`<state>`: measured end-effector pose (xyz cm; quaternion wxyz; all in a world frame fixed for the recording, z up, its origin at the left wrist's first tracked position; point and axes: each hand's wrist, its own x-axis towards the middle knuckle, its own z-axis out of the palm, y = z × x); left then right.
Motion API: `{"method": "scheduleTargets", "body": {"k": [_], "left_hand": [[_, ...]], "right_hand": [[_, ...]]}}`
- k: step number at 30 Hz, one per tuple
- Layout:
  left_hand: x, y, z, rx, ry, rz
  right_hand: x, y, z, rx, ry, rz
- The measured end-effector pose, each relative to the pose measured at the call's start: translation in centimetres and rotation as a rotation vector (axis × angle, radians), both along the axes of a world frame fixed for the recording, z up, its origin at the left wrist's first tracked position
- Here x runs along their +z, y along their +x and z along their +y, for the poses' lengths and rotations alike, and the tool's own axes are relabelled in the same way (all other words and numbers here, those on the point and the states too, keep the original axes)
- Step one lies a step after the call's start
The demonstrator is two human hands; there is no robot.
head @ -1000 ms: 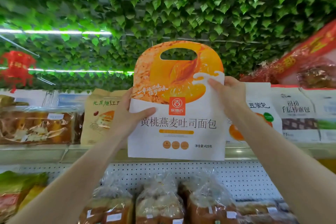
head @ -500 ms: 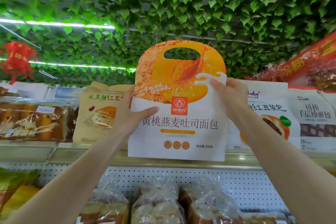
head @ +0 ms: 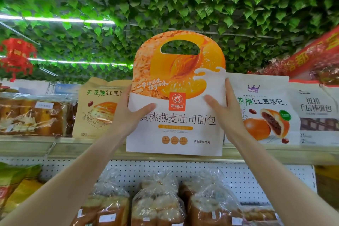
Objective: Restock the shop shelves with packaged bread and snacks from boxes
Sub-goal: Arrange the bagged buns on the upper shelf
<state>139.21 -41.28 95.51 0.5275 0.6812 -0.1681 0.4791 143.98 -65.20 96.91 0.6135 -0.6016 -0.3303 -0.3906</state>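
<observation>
1. Two hands on one bag here. The left hand (head: 128,117) and the right hand (head: 227,113) each grip a side edge of the peach oat toast bag (head: 176,134), thumbs across the front and fingers curled round behind. Neither hand is slack.
2. The bag is upright with the handle cut-out on top, held up in front of the top shelf (head: 266,152). Its bottom edge covers the shelf's front lip, so I reckon it isn't sitting on the shelf yet.
3. It lines up with the slot between the tan bread bag (head: 97,108) on the left and the white red-bean bun bag (head: 262,112) on the right. The bag hides the gap, so I can't tell how much room is back there.
4. The step in hand, as I read it, is getting this one bag onto the top row.
5. The next move probably calls for a small lift so the base clears the lip, then a level push back. Let go only once it stands.
6. It's a tall, flat bag, so it could tip forward or nudge its neighbours. The clear-wrapped loaves (head: 157,205) on the lower shelf sit right underneath.
</observation>
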Motion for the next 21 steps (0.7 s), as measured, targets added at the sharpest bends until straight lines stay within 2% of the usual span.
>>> {"method": "scheduleTargets", "body": {"k": [3,12,16,21], "left_hand": [[-0.6,-0.1,-0.1,0.025,0.02,0.004],[-3.5,0.3,0.8,-0.004,0.074,0.022],[-4.6,0.7,1.8,0.008,0.107,0.056],[-4.9,1.3,1.7,0.024,0.06,0.03]], "right_hand": [[-2.2,-0.1,-0.3,0.025,-0.012,0.064],[-4.8,1.1,-1.6,0.021,-0.171,0.045],[-5.2,1.3,-1.8,0.003,-0.184,0.051],[-5.5,1.7,-1.9,-0.022,-0.176,0.063]]}}
